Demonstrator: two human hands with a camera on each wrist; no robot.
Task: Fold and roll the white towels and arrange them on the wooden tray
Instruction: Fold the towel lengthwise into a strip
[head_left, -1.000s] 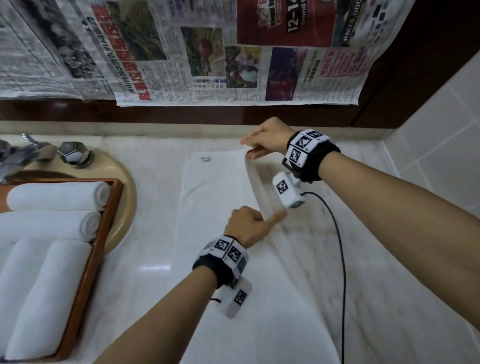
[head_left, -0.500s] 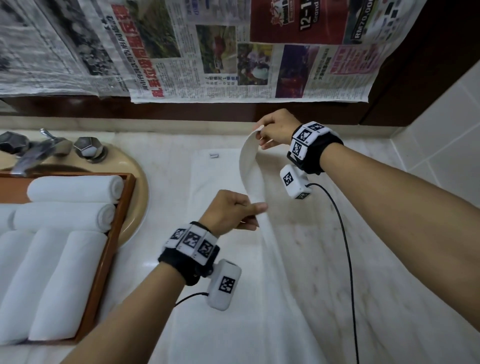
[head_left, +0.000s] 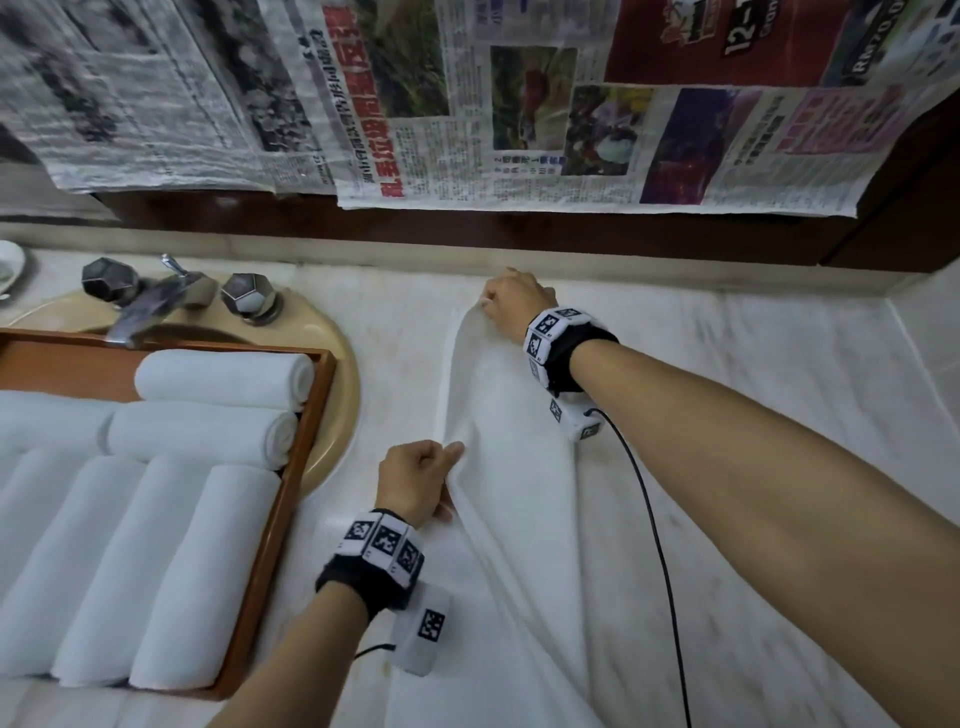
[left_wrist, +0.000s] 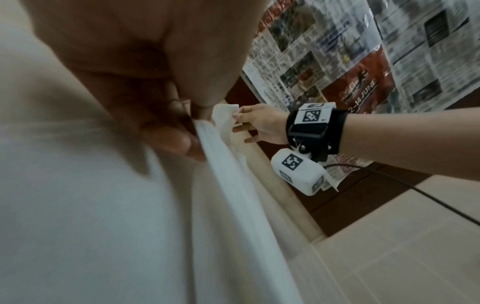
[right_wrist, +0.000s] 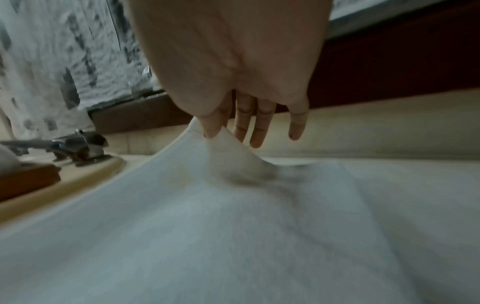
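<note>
Both hands pinched the long towel (head_left: 511, 467), left hand (head_left: 415, 480) mid-edge, right hand (head_left: 511, 301) at its far corner near the counter (head_left: 779, 389) back edge.

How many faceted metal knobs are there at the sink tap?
2. One knob stands left of the spout, the other knob right of it, both behind the wooden tray. None seems hidden.
</note>
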